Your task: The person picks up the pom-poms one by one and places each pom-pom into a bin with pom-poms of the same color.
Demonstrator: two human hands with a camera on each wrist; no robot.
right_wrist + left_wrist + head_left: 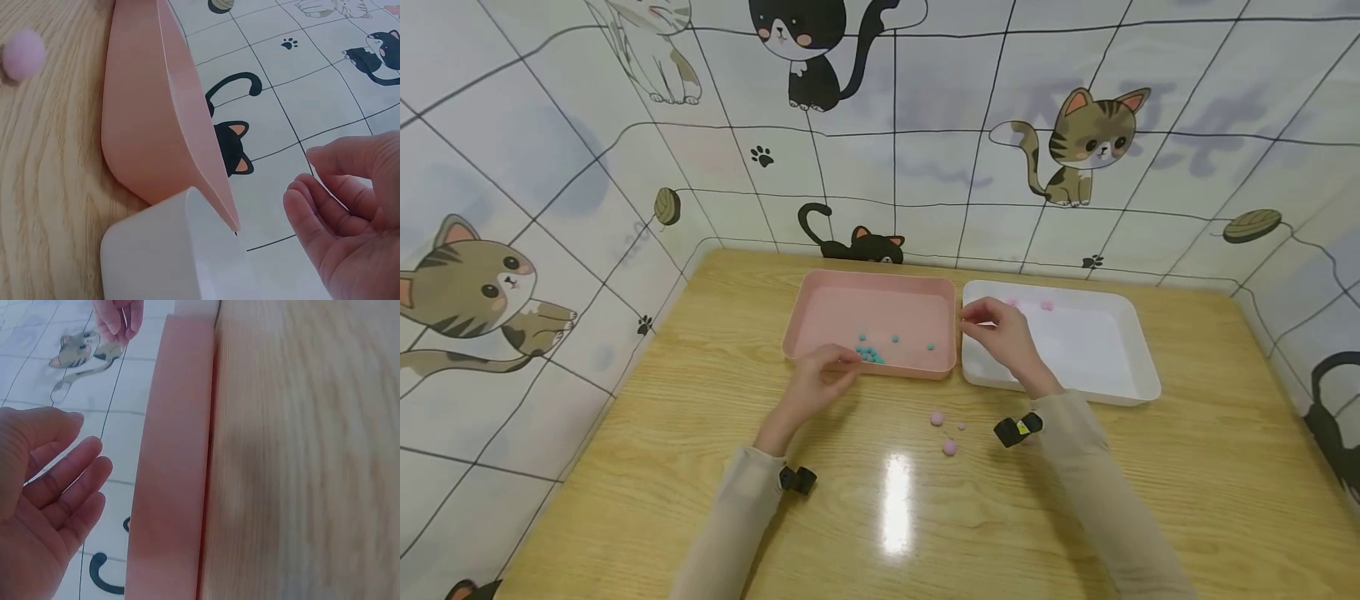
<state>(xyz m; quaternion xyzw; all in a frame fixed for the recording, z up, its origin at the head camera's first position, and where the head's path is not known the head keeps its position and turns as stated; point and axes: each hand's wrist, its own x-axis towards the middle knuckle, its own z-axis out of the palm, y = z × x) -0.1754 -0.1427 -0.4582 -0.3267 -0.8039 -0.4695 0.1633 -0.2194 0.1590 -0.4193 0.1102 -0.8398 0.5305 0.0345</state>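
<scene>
My left hand (816, 383) hovers at the near left edge of a pink tray (880, 292). Its thumb and fingers are apart and loosely bent in the left wrist view, with nothing seen between them. Several small teal balls (895, 338) lie in that tray, most bunched near the fingertips. Over the left side of a white tray (1075, 367), close to where both trays meet, is my right hand (1003, 333). Its fingers curve loosely around a gap, and no object shows in them in the right wrist view. Small pink pieces (1047, 306) sit at the white tray's back.
Fuzzy pink balls (950, 447) of differing sizes lie on the wooden table (850, 517) in front of the trays. A wall (940, 167) with cat drawings stands behind the table. Each wrist carries a small black camera (1018, 429).
</scene>
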